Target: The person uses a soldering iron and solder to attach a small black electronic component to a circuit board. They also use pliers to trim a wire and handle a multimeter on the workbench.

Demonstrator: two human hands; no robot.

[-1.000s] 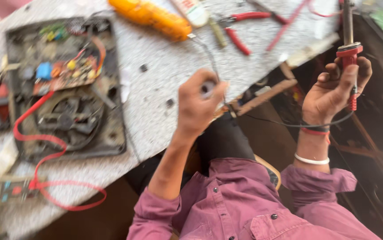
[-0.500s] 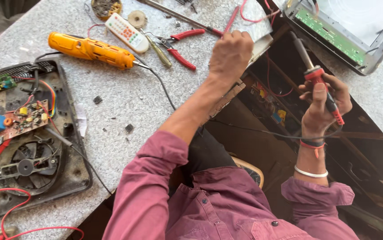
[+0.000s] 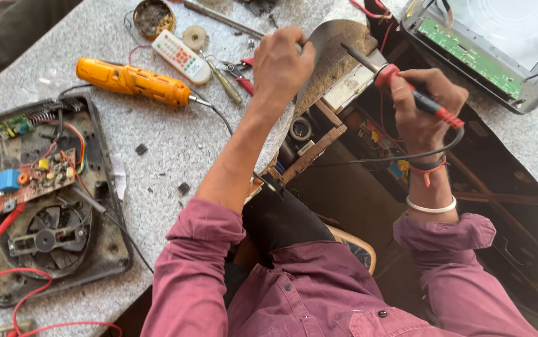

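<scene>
My right hand (image 3: 428, 112) grips a soldering iron (image 3: 386, 75) by its red and black handle. The iron's metal tip points up and to the left, at a curved grey metal plate (image 3: 337, 37) on the table's edge. A black cord hangs from the handle across my wrist. My left hand (image 3: 281, 62) is raised in a closed fist right beside that plate, and whatever is inside the fist is hidden. Both arms wear maroon sleeves.
On the grey speckled table (image 3: 175, 143) lie an orange electric screwdriver (image 3: 131, 81), a white remote control (image 3: 183, 57), red-handled pliers (image 3: 244, 68) and a round tin (image 3: 153, 15). At left sits an opened black appliance (image 3: 50, 237) with a fan, a circuit board (image 3: 38, 178) and red wires. A silver casing with a green board (image 3: 468, 53) is at top right.
My left hand has reached further away from me, up to the metal plate. My right hand has tilted the iron from upright to pointing up-left. The view has shifted right.
</scene>
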